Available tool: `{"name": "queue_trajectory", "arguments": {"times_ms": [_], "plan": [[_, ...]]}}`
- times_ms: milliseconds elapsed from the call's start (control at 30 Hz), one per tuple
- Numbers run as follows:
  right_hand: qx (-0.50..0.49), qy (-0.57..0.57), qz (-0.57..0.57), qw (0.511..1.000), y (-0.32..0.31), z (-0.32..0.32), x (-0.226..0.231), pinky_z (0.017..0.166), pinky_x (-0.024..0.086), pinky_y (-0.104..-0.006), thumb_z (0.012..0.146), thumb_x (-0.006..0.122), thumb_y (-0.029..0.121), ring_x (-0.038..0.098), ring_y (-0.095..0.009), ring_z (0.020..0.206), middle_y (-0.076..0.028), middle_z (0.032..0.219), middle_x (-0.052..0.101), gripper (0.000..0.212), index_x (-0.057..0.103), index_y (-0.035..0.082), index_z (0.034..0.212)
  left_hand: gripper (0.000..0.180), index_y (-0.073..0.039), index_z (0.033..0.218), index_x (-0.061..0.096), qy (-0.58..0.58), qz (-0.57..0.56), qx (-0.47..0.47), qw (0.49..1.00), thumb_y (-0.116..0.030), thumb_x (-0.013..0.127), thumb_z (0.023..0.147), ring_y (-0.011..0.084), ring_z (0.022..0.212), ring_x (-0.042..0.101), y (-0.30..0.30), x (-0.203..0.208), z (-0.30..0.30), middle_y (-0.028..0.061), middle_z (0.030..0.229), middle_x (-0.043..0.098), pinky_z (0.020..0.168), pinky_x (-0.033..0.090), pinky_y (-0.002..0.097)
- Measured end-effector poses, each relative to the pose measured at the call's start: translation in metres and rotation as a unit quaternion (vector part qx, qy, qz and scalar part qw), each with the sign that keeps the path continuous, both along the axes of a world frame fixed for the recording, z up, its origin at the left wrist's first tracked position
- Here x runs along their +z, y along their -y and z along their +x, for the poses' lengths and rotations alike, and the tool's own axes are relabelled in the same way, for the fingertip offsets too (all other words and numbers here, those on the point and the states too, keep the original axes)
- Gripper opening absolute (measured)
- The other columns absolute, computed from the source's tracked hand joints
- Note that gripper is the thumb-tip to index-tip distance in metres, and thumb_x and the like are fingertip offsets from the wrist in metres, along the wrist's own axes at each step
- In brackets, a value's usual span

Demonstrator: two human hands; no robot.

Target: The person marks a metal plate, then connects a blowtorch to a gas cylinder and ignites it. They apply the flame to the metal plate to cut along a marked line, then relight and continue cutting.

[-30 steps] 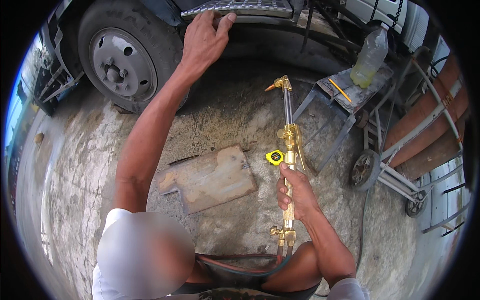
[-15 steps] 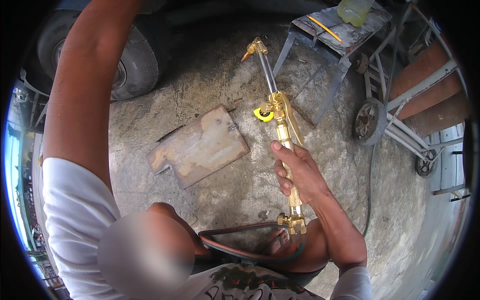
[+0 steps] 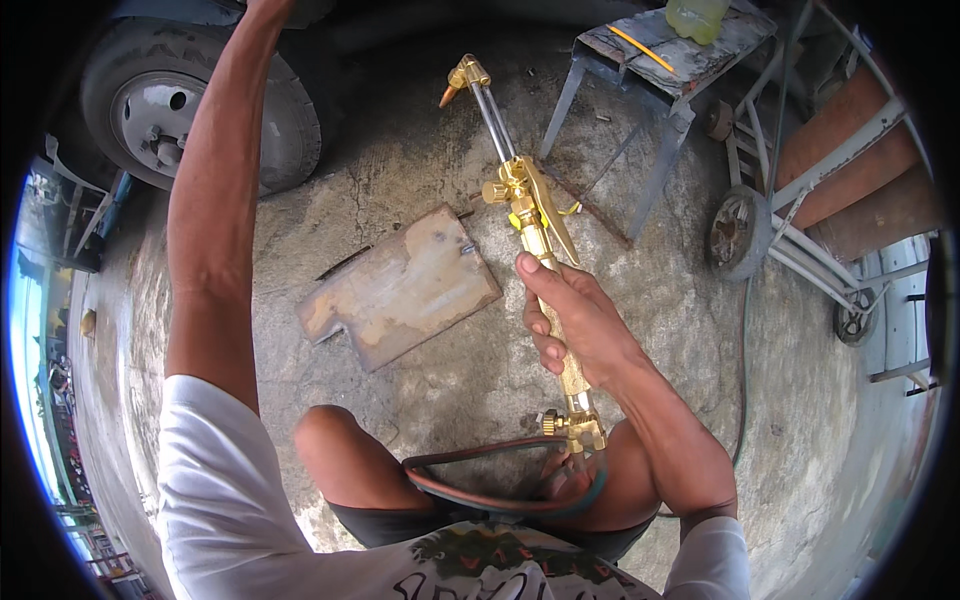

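Note:
My right hand (image 3: 572,322) is closed around the knurled handle of a brass cutting torch (image 3: 561,372), held slanting up and away from me. Its copper tip and bent head point left at the far end. Red and green hoses (image 3: 425,482) loop from the torch's near end across my lap. My left arm reaches forward to the top edge, where only the base of my left hand (image 3: 268,8) shows; its fingers are cut off. Left of the torch, a rusty steel plate (image 3: 405,285) with a notched corner lies on the concrete. A yellow tape measure (image 3: 516,221) is mostly hidden behind the torch.
A large vehicle wheel (image 3: 155,115) stands at the far left. At the far right is a worn metal stand (image 3: 640,45) bearing a yellow stick (image 3: 640,48) and a greenish plastic bottle (image 3: 697,18). A wheeled cart (image 3: 800,245) with rust-brown cylinders stands right, beside a trailing hose (image 3: 743,370).
The torch in my right hand has shifted left and slightly away, now covering most of the tape measure. My left arm has stretched farther forward, its hand reaching the top edge.

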State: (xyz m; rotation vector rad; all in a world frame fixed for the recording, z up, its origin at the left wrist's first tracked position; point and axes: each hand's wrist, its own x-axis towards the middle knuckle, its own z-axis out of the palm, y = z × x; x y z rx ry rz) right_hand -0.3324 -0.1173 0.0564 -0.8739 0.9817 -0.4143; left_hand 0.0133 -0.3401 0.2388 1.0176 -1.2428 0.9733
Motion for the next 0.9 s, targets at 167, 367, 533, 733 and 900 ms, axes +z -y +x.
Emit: {"name": "queue_trajectory", "arguments": {"times_ms": [167, 367, 533, 733, 900], "plan": [[0.068, 0.047, -0.045, 0.996, -0.013, 0.021, 0.005, 0.034, 0.036, -0.0220, 0.092, 0.051, 0.068, 0.039, -0.004, 0.040, 0.001, 0.063, 0.043, 0.059, 0.047, 0.010, 0.089, 0.027, -0.002, 0.128, 0.042, -0.415, 0.127, -0.369, 0.822, -0.013, 0.048, 0.104, 0.0119, 0.069, 0.051, -0.173, -0.099, -0.012, 0.0041, 0.087, 0.052, 0.054, 0.042, 0.0240], [0.056, 0.107, -0.068, 0.990, -0.027, 0.034, -0.002, 0.034, 0.037, -0.0222, 0.084, 0.031, 0.086, 0.038, -0.005, 0.039, 0.000, 0.061, 0.042, 0.079, 0.047, 0.009, 0.088, 0.036, -0.006, 0.128, 0.052, -0.571, 0.390, -0.201, 0.694, -0.020, 0.057, 0.095, 0.0132, 0.060, 0.050, -0.223, -0.246, -0.011, 0.0016, 0.076, 0.050, 0.052, 0.041, 0.0301], [0.047, 0.177, -0.063, 0.981, -0.030, 0.039, 0.008, 0.034, 0.038, -0.0227, 0.070, 0.022, 0.098, 0.038, -0.006, 0.038, 0.001, 0.060, 0.042, 0.093, 0.044, 0.010, 0.089, 0.017, -0.002, 0.092, 0.061, -0.348, 0.439, -0.038, 0.828, -0.016, 0.057, 0.084, 0.0209, 0.062, 0.052, -0.217, -0.241, -0.004, 0.0068, 0.074, 0.057, 0.056, 0.040, 0.0400], [0.045, 0.225, -0.021, 0.973, -0.041, 0.044, 0.016, 0.032, 0.037, -0.0248, 0.077, 0.011, 0.094, 0.037, -0.009, 0.036, -0.001, 0.058, 0.042, 0.093, 0.049, 0.010, 0.084, 0.032, -0.004, 0.112, 0.056, -0.371, 0.468, -0.064, 0.800, -0.027, 0.057, 0.090, 0.0352, 0.075, 0.059, -0.203, -0.192, 0.009, 0.0172, 0.078, 0.058, 0.071, 0.045, 0.0442], [0.079, 0.236, -0.018, 0.968, -0.049, 0.048, 0.020, 0.033, 0.037, -0.0266, 0.078, 0.013, 0.094, 0.038, -0.010, 0.036, -0.001, 0.059, 0.043, 0.091, 0.049, 0.010, 0.086, 0.045, -0.002, 0.107, 0.059, -0.504, 0.443, -0.137, 0.728, -0.042, 0.064, 0.086, 0.0200, 0.071, 0.054, -0.199, -0.166, 0.016, 0.0080, 0.077, 0.054, 0.063, 0.044, 0.0366]]}}
